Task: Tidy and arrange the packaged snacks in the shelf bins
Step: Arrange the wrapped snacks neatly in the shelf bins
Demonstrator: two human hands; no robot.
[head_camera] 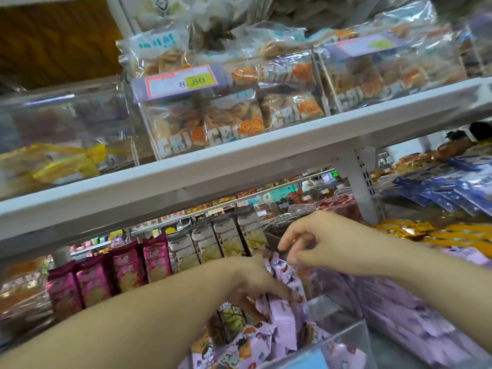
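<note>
Two bare hands reach into a clear plastic bin [343, 334] on the lower level of a white shop shelf [239, 155]. The left hand [255, 286] comes in from the lower left and presses down on a cluster of lilac snack packets [282, 323] printed with small cartoon figures; its fingers are spread over the packet tops, one fingertip resting on a packet near the bin's clear wall, and whether it grips any single packet cannot be told. The right hand [316, 241] comes in from the right and hangs just above the same packets, fingers loosely curled and pointing down, thumb and forefinger close together; it appears to hold nothing. The lilac packets stand and lean unevenly in the bin, some upright, some tipped forward. To the right lie more lilac packs [415, 315] in a neighbouring bin. To the left, behind the left forearm, stand a row of upright magenta packs [111, 272], and beside them upright grey-and-cream packs [215, 241]. On the shelf above, clear bins hold bags of golden crisps [226, 121] with white block lettering, and a price label [181, 81] reading 8.80 is fixed to a bin front. Yellow wrappers [426, 233] and blue packs [452, 193] fill the far right. The picture is blurred at the edges.
</note>
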